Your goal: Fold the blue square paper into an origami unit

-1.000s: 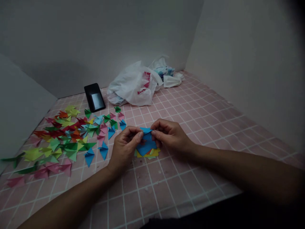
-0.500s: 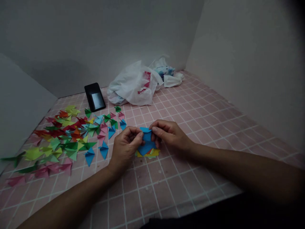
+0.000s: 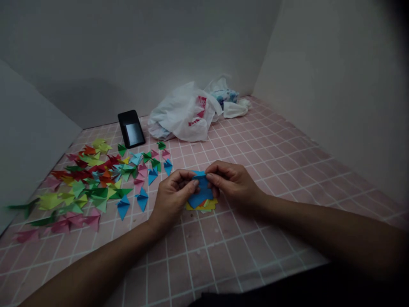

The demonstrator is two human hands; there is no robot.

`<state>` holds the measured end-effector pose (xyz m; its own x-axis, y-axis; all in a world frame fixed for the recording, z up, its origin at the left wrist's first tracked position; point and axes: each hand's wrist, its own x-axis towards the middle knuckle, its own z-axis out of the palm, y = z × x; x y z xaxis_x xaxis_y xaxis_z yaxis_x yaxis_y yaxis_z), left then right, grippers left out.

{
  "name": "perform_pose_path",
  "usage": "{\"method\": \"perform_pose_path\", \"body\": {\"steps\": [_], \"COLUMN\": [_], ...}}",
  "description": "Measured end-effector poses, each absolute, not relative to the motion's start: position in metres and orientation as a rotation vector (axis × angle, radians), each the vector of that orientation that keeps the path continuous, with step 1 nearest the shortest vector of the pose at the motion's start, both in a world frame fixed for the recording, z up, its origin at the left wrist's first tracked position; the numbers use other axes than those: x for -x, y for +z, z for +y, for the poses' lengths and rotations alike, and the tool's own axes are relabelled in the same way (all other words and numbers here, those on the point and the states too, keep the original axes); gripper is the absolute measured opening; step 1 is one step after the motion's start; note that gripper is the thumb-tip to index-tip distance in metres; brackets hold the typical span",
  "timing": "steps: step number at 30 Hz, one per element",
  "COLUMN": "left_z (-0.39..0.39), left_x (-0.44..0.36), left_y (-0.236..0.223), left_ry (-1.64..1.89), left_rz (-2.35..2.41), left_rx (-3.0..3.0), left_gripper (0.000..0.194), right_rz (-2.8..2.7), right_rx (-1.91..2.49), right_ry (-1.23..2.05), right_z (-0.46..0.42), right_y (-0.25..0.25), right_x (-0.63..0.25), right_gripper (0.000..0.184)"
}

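Observation:
Between my two hands is a small piece of blue folded paper point(image 3: 200, 174), pinched at its edges. My left hand point(image 3: 175, 192) grips its left side between thumb and forefinger. My right hand point(image 3: 231, 181) pinches its right side the same way, and the other fingers of both hands are curled in. Just beneath lies a small stack of coloured paper squares point(image 3: 211, 204), with blue on top and yellow edges showing. My fingers hide part of the folded paper. To the left of my hands, several blue origami cranes point(image 3: 142, 199) rest on the pink checked cloth point(image 3: 217, 251).
Many origami cranes point(image 3: 96, 172) in red, green, yellow and pink spread across the left side. A black phone point(image 3: 131, 128) leans near the back wall. Beside it sits a white plastic bag point(image 3: 179, 113), with a blue-patterned packet point(image 3: 228, 96) behind. Walls enclose the surface.
The whole view has shifted slightly, so things sit a little further right. Both hands keep their pinch on the blue paper, whose upper edge now looks flatter.

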<state>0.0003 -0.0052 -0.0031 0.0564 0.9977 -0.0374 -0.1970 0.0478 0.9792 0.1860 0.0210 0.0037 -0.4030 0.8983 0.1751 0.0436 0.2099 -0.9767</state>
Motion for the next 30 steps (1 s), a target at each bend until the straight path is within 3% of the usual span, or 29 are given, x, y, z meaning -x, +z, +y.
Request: {"method": "perform_pose_path", "body": {"steps": [8, 15, 30], "left_z": [-0.0073, -0.0076, -0.0062], "left_x": [0.0005, 0.0008, 0.0], "left_y": [0.0038, 0.0019, 0.0017], "left_ry": [1.196, 1.211, 1.094], "left_rz": [1.037, 1.092, 1.127], "left_rx": [-1.111, -1.155, -1.048], "left_gripper": [0.022, 0.022, 0.03], "right_rz": [-1.814, -1.816, -1.48], "right_rx": [0.831, 0.824, 0.969], "right_ry": [1.061, 1.067, 1.551], "right_z": [0.0191, 0.019, 0.018], "right_y": [0.0029, 0.0048, 0.0045], "right_x": [-0.1874, -0.1875, -0.1849], "right_gripper": [0.011, 0.011, 0.02]}}
